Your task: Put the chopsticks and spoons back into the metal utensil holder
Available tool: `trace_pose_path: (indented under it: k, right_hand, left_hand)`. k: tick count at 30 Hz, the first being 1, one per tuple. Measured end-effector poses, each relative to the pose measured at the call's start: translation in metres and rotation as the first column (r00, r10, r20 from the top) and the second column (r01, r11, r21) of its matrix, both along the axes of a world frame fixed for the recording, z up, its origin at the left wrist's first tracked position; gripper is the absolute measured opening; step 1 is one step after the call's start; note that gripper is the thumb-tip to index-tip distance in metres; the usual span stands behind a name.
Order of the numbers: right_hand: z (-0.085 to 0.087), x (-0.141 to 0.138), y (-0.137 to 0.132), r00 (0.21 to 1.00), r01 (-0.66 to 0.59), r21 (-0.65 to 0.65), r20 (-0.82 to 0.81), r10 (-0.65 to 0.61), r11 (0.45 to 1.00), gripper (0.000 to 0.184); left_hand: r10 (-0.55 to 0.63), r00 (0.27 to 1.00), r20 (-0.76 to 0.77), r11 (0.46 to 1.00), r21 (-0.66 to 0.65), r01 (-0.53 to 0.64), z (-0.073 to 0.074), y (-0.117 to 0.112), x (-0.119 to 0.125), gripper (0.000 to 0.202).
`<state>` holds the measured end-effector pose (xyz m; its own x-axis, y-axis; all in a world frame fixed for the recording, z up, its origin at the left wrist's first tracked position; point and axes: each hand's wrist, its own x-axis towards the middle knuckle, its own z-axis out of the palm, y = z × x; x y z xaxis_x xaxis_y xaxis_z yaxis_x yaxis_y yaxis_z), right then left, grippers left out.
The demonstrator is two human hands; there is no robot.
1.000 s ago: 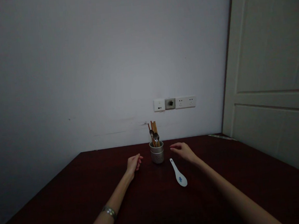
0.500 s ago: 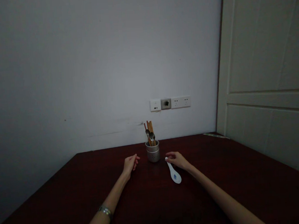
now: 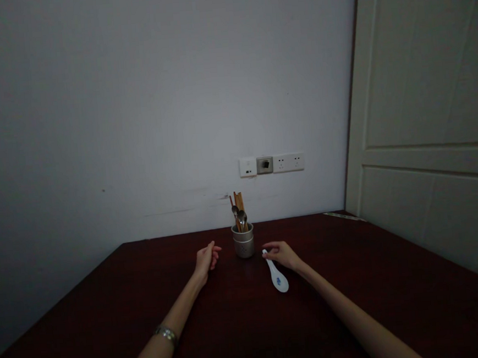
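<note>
A white ceramic spoon (image 3: 279, 280) with a blue mark lies on the dark red table (image 3: 243, 333). My right hand (image 3: 283, 254) rests beside it, fingertips pinched on the tip of its handle. Just left of the handle stands a small metal cup (image 3: 243, 245) holding wooden chopsticks (image 3: 238, 200) and metal spoons. My left hand (image 3: 206, 257) rests on its edge on the table left of the cup. Its fingers are loosely curved and hold nothing. A metal bracelet (image 3: 165, 333) sits on my left wrist.
A pale wall (image 3: 134, 110) rises behind the table's far edge, with a row of sockets (image 3: 271, 164) above the cup. A cream panelled door (image 3: 428, 120) stands at the right, close to the table's right side.
My right hand came down from beside the cup onto the spoon's handle tip. My left hand stayed put. The view shifted slightly.
</note>
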<state>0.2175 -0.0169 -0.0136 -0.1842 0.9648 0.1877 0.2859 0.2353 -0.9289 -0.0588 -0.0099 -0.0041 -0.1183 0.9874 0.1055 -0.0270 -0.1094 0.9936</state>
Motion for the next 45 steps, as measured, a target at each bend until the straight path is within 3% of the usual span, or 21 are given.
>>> trace_pose_path:
  k: [6, 11, 14, 17, 19, 21, 23, 26, 30, 38, 45]
  right_hand:
    - [0.027, 0.002, -0.009, 0.998, -0.023, -0.053, -0.052, 0.020, 0.998, 0.044]
    - [0.060, -0.002, -0.017, 0.995, -0.003, 0.029, -0.104, 0.006, 1.000, 0.039]
    - [0.082, -0.006, -0.027, 0.990, 0.029, 0.086, -0.139, -0.016, 0.996, 0.038]
    - [0.104, -0.009, -0.041, 0.985, 0.056, 0.108, -0.168, -0.037, 0.993, 0.039]
    - [0.116, -0.010, -0.049, 0.981, 0.066, 0.124, -0.188, -0.042, 0.990, 0.039]
    - [0.124, -0.011, -0.054, 0.978, 0.075, 0.143, -0.205, -0.044, 0.987, 0.040]
    - [0.127, -0.011, -0.057, 0.975, 0.079, 0.159, -0.219, -0.043, 0.984, 0.041]
    - [0.128, -0.012, -0.057, 0.972, 0.074, 0.168, -0.231, -0.034, 0.983, 0.041]
    - [0.127, -0.013, -0.056, 0.966, 0.086, 0.145, -0.253, -0.047, 0.986, 0.040]
    - [0.133, 0.000, -0.056, 0.968, 0.140, 0.149, -0.227, -0.104, 0.979, 0.031]
    - [0.136, 0.011, -0.059, 0.999, 0.030, 0.073, 0.021, -0.031, 0.997, 0.023]
  left_hand:
    - [0.068, 0.995, 0.071, 0.994, 0.082, -0.074, 0.029, -0.007, 0.000, 0.039]
    - [0.119, 0.984, 0.129, 0.971, 0.193, -0.143, 0.063, -0.020, 0.009, 0.033]
    - [0.105, 0.989, 0.100, 0.961, 0.244, -0.127, 0.079, -0.034, 0.022, 0.033]
    - [-0.004, 0.999, -0.037, 0.962, 0.273, 0.014, 0.093, -0.052, 0.039, 0.035]
    - [-0.162, 0.960, -0.229, 0.946, 0.242, 0.217, 0.100, -0.065, 0.051, 0.038]
    - [-0.370, 0.825, -0.426, 0.878, 0.129, 0.460, 0.104, -0.076, 0.062, 0.040]
    - [-0.539, 0.657, -0.527, 0.779, -0.014, 0.627, 0.105, -0.084, 0.071, 0.039]
    - [-0.659, 0.531, -0.533, 0.685, -0.134, 0.717, 0.100, -0.090, 0.079, 0.035]
    - [-0.715, 0.513, -0.475, 0.642, -0.157, 0.750, 0.092, -0.090, 0.081, 0.030]
    - [-0.640, 0.631, -0.439, 0.736, -0.116, 0.667, 0.089, -0.075, 0.070, 0.024]
    - [-0.375, 0.799, -0.471, 0.888, 0.066, 0.455, 0.099, -0.061, 0.050, 0.031]
